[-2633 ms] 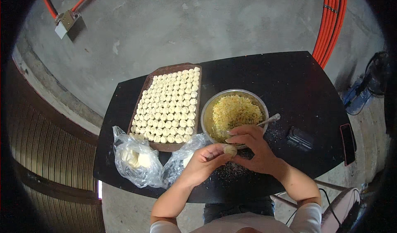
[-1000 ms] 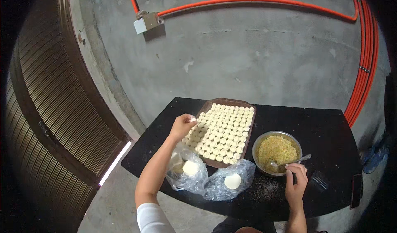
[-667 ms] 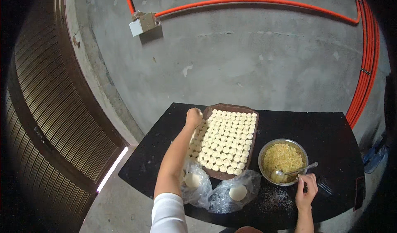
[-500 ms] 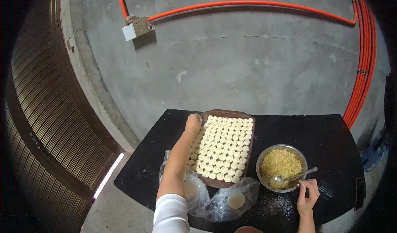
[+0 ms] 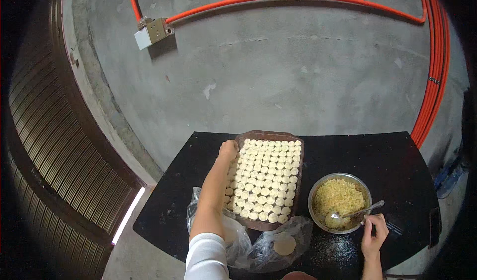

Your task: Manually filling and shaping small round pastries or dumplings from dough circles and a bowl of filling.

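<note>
A brown rectangular tray [image 5: 258,225] holds many small, pale, round dumplings [image 5: 263,180] in close rows. Beside its upper left edge is my left hand [image 5: 228,150], fingers curled in; what they hold, if anything, is hidden. A steel bowl [image 5: 368,190] to the right contains a yellowish chopped filling [image 5: 339,194]. In it rests a metal spoon [image 5: 355,212], its handle leaning over the bowl's right rim. Just below that handle my right hand [image 5: 375,233] is closed with thumb and finger pinched together, apart from the handle; anything between them is too small to make out.
Clear plastic bags [image 5: 298,230] lie at the front of the black table [image 5: 367,153], with a round pale wrapper [image 5: 284,245] in one. White powder [image 5: 334,252] is scattered below the bowl. A dark phone-like object [image 5: 435,225] sits at the right edge. Behind stands a grey wall [image 5: 278,76].
The view has shifted slightly. My left hand has come a little nearer along the tray's left side. My right hand stays by the bowl, fingers still pinched.
</note>
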`<state>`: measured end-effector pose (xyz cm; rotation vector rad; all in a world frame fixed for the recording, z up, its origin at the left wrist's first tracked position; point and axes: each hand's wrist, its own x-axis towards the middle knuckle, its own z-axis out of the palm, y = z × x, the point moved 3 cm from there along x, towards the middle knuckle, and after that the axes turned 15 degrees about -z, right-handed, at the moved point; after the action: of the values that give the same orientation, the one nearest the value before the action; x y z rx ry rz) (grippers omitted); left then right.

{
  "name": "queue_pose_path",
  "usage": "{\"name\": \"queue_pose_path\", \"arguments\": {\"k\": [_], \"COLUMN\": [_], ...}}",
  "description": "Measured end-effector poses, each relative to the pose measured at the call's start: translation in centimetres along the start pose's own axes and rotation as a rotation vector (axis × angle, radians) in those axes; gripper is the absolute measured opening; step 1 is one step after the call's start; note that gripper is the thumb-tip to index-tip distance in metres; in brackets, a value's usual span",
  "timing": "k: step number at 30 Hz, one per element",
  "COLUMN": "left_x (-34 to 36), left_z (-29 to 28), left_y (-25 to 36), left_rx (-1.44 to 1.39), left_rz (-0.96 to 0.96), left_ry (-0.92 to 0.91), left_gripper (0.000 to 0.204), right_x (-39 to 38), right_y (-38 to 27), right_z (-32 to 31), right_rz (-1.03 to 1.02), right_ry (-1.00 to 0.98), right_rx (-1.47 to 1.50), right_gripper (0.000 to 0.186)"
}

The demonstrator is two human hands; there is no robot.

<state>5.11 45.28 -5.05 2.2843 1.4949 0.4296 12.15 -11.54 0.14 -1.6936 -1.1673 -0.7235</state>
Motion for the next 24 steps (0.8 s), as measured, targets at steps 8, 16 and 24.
{"name": "queue_pose_path", "arguments": {"k": [8, 16, 24], "left_x": [0.6, -1.4, -11.5], "left_z": [0.0, -8.3, -17.9], "left_y": [-0.7, -0.6, 0.5], "left_rx": [0.023, -0.018, -0.400], "left_rz": [-0.030, 0.158, 0.238], "left_ry": [-0.081, 0.152, 0.160], "left_gripper": [0.019, 0.025, 0.016], "right_x": [-0.6, -0.2, 0.1], "right_y": [0.3, -0.5, -1.5], "right_z": [0.0, -0.2, 0.4], "right_rz": [0.012, -0.021, -0.002], "right_ry": [0.002, 0.014, -0.010], "right_rx": [0.055, 0.083, 0.226], "right_gripper": [0.007, 0.010, 0.006]}}
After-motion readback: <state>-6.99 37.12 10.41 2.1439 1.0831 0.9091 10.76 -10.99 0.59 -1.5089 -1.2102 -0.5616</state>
